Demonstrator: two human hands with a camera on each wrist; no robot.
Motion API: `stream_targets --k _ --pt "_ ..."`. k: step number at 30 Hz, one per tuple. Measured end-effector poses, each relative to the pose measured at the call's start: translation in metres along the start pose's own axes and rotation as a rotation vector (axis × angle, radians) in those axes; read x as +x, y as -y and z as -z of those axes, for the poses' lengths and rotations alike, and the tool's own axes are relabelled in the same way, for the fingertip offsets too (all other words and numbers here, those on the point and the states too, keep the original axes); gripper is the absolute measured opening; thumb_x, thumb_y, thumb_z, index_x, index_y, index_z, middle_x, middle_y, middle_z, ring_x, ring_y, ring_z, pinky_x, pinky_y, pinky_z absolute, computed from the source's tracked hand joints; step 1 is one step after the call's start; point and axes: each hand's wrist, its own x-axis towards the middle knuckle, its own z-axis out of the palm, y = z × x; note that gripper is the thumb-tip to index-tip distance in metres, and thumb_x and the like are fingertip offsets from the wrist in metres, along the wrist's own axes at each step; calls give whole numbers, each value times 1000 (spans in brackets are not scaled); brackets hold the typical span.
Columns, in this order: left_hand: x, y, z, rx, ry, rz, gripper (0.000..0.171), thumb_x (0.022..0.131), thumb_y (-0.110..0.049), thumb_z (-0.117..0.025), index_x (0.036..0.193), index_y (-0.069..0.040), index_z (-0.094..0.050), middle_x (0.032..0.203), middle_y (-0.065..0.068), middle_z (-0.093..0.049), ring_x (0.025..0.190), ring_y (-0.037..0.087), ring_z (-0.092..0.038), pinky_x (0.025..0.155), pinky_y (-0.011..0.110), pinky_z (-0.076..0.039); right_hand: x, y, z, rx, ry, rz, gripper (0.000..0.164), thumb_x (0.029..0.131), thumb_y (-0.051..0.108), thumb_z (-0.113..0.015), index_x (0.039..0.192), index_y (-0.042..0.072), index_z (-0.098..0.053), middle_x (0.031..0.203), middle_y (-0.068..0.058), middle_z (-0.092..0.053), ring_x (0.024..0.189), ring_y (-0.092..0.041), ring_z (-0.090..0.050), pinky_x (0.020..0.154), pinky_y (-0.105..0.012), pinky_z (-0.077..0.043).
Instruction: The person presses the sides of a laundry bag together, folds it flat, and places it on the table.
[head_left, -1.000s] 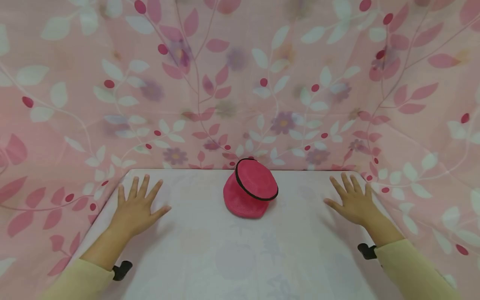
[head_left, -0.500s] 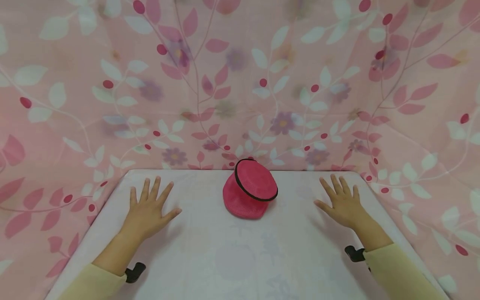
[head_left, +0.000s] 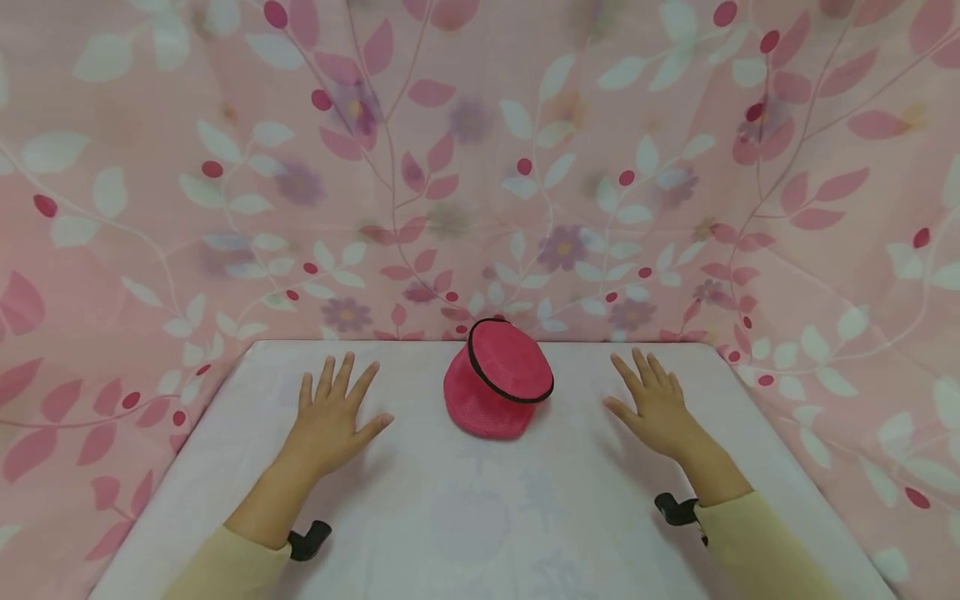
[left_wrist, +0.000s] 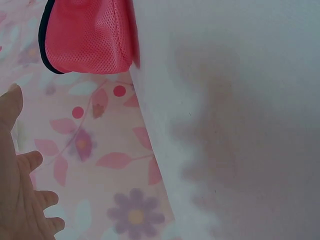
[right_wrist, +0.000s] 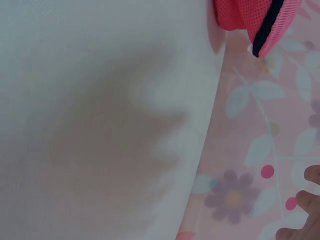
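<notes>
A pink mesh pouch with black trim (head_left: 491,392) stands at the middle of the table's far side, its round top tilted to the right. Parts of the same pouch (left_wrist: 92,40) show at the top of the left wrist view and at the top right of the right wrist view. My left hand (head_left: 330,425) hovers over the table to the left of the pouch, fingers spread, holding nothing. On the other side my right hand (head_left: 656,412) is likewise spread above the table, apart from the pouch.
The white-covered table (head_left: 480,517) ends at a far edge just behind the pouch. A pink floral curtain (head_left: 465,167) rises behind it and along both sides. Small black wrist mounts (head_left: 309,540) sit at both sleeves.
Both hands have moved inward, the left one to the right and the right one to the left, nearer the pouch. The pouch has stayed in place.
</notes>
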Motion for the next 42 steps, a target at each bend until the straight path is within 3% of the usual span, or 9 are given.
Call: stream_targets --k 7,13,18,29,37,42 --pt "12 -13 -7 -55 -40 -11 79 83 -71 -36 148 -30 -16 153 14 -10 139 30 10 105 62 -1 7 12 -5 67 -31 6 68 92 51 -45 148 23 -19 152 -18 -8 138 -37 1 101 -67 -3" --pt "21 -33 -12 -141 -78 -40 76 86 -67 -38 148 -28 -17 152 15 -15 139 34 1 106 60 -3 12 21 -12 114 -92 66 64 91 45 -51 145 17 -30 148 -22 -19 135 -43 -11 101 -65 -11" --pt "29 -51 -15 -200 -107 -53 74 87 -64 -39 147 -26 -19 151 14 -18 139 35 -6 106 59 -5 19 30 -16 191 -139 79 60 91 42 -53 143 19 -34 148 -17 -23 134 -41 -17 99 -65 -18" --pt "51 -83 -34 -448 -88 -51 69 90 -59 -39 146 -22 -24 148 13 -23 135 33 -19 104 58 -18 29 49 -30 330 -117 50 57 92 41 -52 141 17 -36 147 -16 -26 133 -37 -19 100 -61 -24" --pt "66 -100 -44 -529 -131 -42 69 91 -54 -42 147 -19 -20 149 10 -22 136 26 -20 104 55 -22 42 51 -43 392 -97 -1 57 93 45 -48 141 15 -37 146 -17 -27 132 -39 -21 99 -62 -24" --pt "70 -106 -48 -591 -163 -38 67 92 -50 -45 147 -24 -18 149 8 -22 137 25 -19 102 58 -23 51 57 -50 431 -74 -36 55 93 43 -48 141 17 -37 145 -16 -28 132 -39 -23 100 -61 -25"
